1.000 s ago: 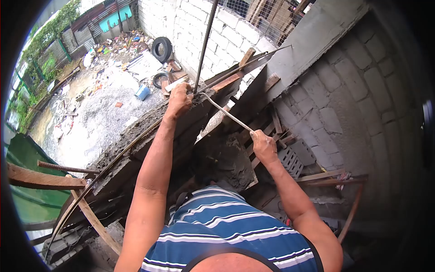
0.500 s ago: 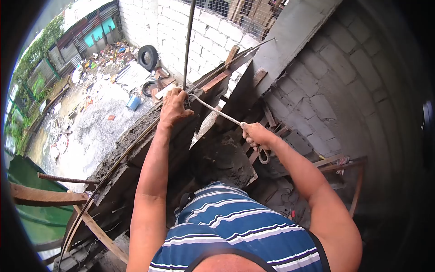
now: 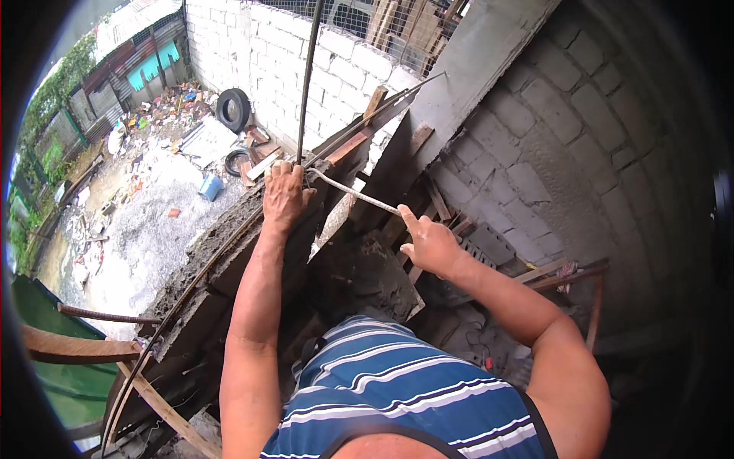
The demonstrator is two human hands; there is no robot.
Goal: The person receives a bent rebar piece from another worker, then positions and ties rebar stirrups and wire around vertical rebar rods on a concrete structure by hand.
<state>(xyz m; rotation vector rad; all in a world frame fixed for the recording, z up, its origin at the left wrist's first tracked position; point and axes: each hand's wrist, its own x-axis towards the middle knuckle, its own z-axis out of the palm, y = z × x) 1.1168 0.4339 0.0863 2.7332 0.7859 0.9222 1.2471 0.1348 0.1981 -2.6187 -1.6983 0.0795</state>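
Observation:
My left hand (image 3: 284, 197) is laid over the top edge of a rough concrete beam (image 3: 206, 245), fingers together and bent over it, thumb apart. Close beside those fingers rises a thin dark steel rod (image 3: 308, 84). A pale, ribbed-looking bar (image 3: 355, 194) runs from near the rod's foot down to my right hand (image 3: 434, 243). That hand has its index finger stretched against the bar and its thumb spread away; its other fingers are partly hidden. The bar's far end is out of sight behind the hand.
Wooden boards (image 3: 172, 409) and a short rebar stub (image 3: 107, 312) stick out at lower left. A grey block wall (image 3: 527, 176) stands at right. Beyond the beam lie gravel (image 3: 153, 237), a blue bucket (image 3: 210, 187), a tire (image 3: 233, 109) and scattered rubbish.
My right hand has gone from a closed grip on the bar to a stretched index finger and spread thumb. The bar's looped end has gone out of sight. My left hand stays on the beam.

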